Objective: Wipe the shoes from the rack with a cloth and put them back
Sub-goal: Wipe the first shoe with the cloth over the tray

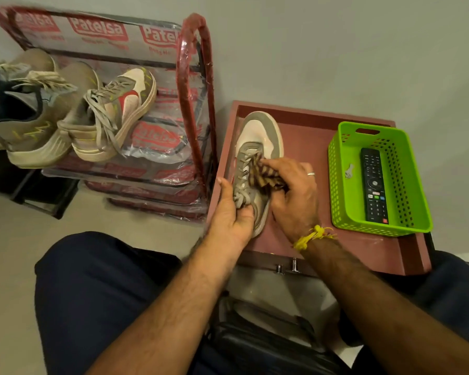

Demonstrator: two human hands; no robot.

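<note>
A grey and white sneaker [260,136] lies toe away from me on a low reddish-brown table [309,123]. My left hand [232,212] grips its heel end, thumb over the laces. My right hand [295,196] holds a brown striped cloth [266,173] bunched against the sneaker's laces and tongue. The red shoe rack [192,104], wrapped in printed plastic, stands to the left. On its top shelf lie a matching sneaker [119,109] and a pair of grey-brown shoes [30,115].
A green plastic basket [406,158] with a black remote control [374,185] stands on the table's right side. My legs in dark trousers fill the foreground, with a dark bag [268,342] between them. A grey wall is behind.
</note>
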